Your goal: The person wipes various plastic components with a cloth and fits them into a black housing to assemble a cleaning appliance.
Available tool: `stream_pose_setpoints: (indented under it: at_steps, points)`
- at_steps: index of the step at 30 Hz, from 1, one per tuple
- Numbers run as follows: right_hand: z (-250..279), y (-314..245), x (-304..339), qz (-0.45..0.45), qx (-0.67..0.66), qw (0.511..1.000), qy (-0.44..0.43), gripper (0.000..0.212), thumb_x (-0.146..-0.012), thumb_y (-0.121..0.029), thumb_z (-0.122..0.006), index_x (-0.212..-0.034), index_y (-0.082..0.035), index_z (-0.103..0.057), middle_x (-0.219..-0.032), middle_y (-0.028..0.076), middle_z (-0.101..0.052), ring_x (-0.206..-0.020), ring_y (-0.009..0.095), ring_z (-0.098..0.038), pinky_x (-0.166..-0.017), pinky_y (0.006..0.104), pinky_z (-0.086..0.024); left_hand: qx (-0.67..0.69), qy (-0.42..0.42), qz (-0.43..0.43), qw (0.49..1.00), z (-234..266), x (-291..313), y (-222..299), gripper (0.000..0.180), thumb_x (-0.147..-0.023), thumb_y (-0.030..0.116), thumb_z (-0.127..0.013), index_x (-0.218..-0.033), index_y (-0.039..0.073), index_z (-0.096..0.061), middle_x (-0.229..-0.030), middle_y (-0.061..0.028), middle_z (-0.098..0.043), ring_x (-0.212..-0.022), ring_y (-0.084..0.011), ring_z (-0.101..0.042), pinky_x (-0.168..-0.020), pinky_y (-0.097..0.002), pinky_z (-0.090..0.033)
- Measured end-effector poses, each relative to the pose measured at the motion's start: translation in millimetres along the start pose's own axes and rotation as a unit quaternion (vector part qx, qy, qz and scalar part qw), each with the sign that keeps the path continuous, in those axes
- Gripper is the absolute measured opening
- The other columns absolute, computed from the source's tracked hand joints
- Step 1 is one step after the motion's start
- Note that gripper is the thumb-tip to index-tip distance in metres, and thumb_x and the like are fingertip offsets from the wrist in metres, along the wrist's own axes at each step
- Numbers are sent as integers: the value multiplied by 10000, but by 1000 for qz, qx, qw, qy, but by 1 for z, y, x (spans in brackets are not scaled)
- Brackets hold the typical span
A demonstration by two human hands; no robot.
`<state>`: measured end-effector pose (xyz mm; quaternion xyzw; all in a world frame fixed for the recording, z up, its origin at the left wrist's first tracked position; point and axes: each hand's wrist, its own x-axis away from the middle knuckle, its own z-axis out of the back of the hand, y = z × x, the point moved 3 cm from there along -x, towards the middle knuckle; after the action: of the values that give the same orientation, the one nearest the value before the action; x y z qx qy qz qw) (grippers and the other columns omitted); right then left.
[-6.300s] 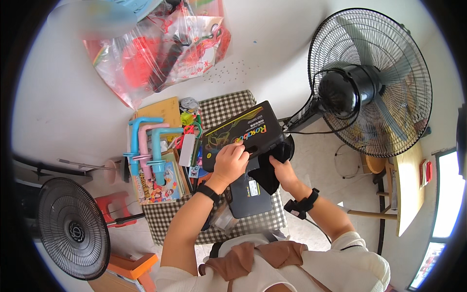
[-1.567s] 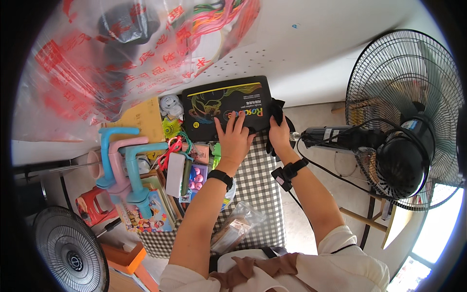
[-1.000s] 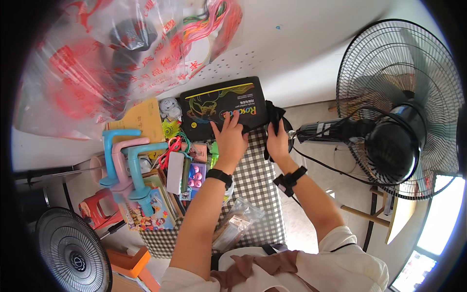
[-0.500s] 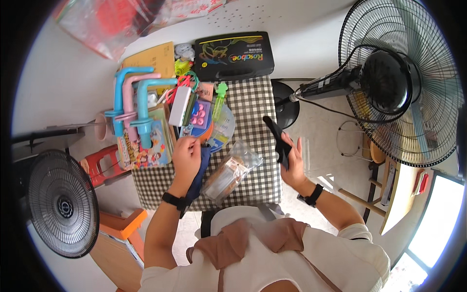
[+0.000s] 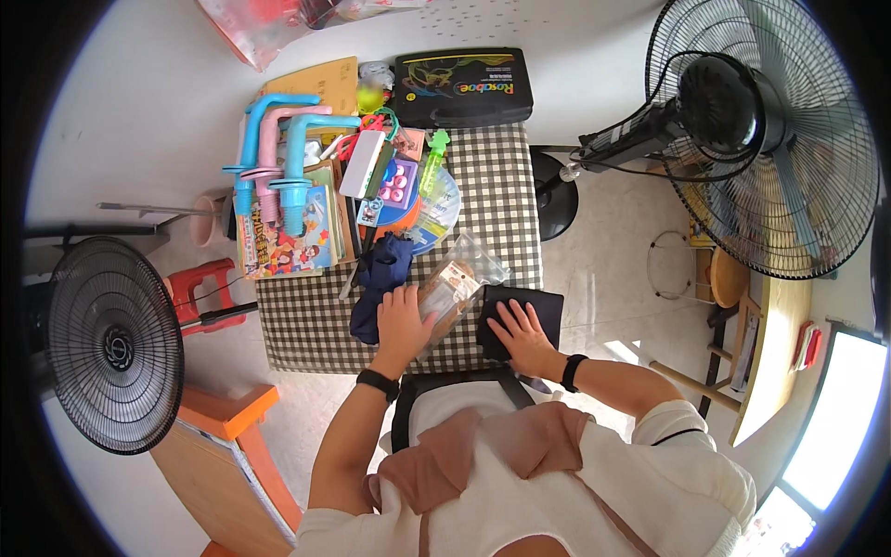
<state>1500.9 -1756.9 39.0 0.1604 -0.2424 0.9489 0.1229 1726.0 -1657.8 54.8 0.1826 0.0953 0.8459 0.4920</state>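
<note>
My right hand (image 5: 524,336) lies flat, fingers spread, on a flat black square item (image 5: 548,311) at the table's near right corner. Whether that is a pouch or folded cloth I cannot tell. My left hand (image 5: 403,325) rests fingers-forward, thumb apart, between a crumpled navy cloth item (image 5: 382,265) and a clear plastic bag (image 5: 457,283), touching their edges. Inside the bag is something brown with a pale label. The checkered tablecloth (image 5: 497,195) lies under all of these.
Books (image 5: 292,232), blue and pink pipe-like frames (image 5: 302,176), a white box (image 5: 363,162) and small toys crowd the table's left. A black case (image 5: 464,88) lies at the back. Fans stand left (image 5: 116,343) and right (image 5: 719,111); a red stool (image 5: 206,292) sits at left.
My right hand has come down and nearer me; the black item, held upright before, now lies flat under it. My left hand has moved right and toward me. The view has shifted.
</note>
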Motion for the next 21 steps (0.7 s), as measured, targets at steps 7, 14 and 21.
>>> stream_pose_setpoints:
  at_steps: [7,14,21]
  points:
    - [-1,-27,-20,28,-13,999,-39,756,-834,-497,-562,-1405,-62,-325,-1485,216,-192,-1370,420,-143,-1045,623,-163,9,-77,79,994,-21,-15,6,751,-626,431,-761,-1193,28,-477,-1098,-137,-515,-1037,-339,-470,-852,-450,-422]
    - [7,16,-49,-118,-247,957,94,460,-882,-371,-537,-1183,-23,-532,-1126,160,-561,-1049,333,-527,-894,432,-436,4,-144,107,984,-14,-18,3,729,-575,446,-790,-1092,39,-476,-1133,-143,-485,-1067,-320,-449,-860,-452,-403]
    - [6,10,-58,-88,-139,984,72,472,-884,-294,-542,-1244,6,-483,-1125,192,-504,-1030,361,-509,-901,414,-429,134,-178,119,968,-27,-22,-14,729,-558,424,-806,-1057,12,-470,-1062,-171,-547,-1025,-336,-535,-853,-431,-433]
